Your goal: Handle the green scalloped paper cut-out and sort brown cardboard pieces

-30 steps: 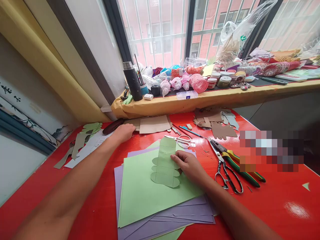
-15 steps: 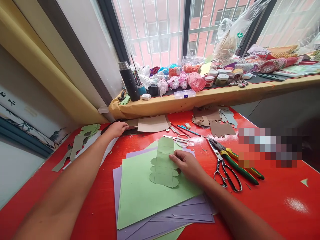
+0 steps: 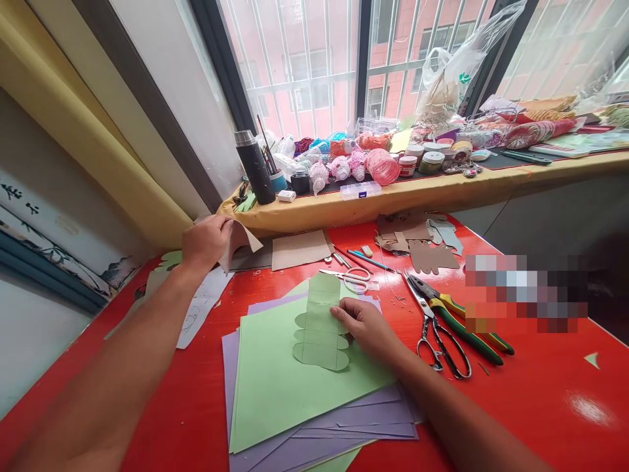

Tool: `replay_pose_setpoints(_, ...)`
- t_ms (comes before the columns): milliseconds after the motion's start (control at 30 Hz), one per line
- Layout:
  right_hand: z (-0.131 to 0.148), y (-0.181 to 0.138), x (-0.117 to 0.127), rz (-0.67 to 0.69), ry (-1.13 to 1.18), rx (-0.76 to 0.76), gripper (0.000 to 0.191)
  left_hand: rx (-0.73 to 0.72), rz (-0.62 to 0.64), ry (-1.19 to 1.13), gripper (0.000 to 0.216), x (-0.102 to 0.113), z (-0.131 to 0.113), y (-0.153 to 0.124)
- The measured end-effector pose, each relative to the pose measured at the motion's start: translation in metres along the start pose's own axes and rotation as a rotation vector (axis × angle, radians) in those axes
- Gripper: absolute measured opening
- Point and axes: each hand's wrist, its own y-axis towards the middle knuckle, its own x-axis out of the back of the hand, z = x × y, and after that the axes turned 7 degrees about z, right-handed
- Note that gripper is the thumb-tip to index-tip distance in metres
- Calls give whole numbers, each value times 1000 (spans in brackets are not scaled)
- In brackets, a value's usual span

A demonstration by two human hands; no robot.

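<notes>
We see the left hand at the far left of the red table, fingers pinched on a brown card piece lifted off the surface, its free corner pointing right; the part under the palm is hidden. The right hand lies flat with its fingers pressing the right edge of a green cut-out, holding it down on a green sheet that tops a stack of purple sheets. On the windowsill, a blue cup holds thin sticks or brushes, just beside a black flask whose lid is on. A clear box sits at the sill's edge, its contents too small to make out. A plastic bag hangs against the window with something pale inside. Small lidded jars stand further right, contents unseen. Large scissors lie near the right hand, touching pliers; a blurred patch covers the area to their right
</notes>
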Motion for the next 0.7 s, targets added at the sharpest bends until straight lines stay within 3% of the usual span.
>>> replay_pose_setpoints(167,2,0,3,-44,75,12,45,132,58,-59,39,68,-31,-41)
replay_pose_setpoints(300,6,0,10,-149,177,50,49,247,151,-196,37,105,-42,-83)
replay_pose_setpoints(433,8,-1,16,-230,237,54,49,361,337,-344,48,126,-36,-114)
replay_pose_setpoints(533,9,-2,18,-274,268,28,49,380,367,-304,47,143,-39,-129)
replay_pose_setpoints(633,11,-3,18,-320,314,54,50,289,342,-91,38,152,-64,-146)
replay_pose_setpoints(700,12,-4,18,-358,349,80,50,147,384,28,34,144,-92,-162)
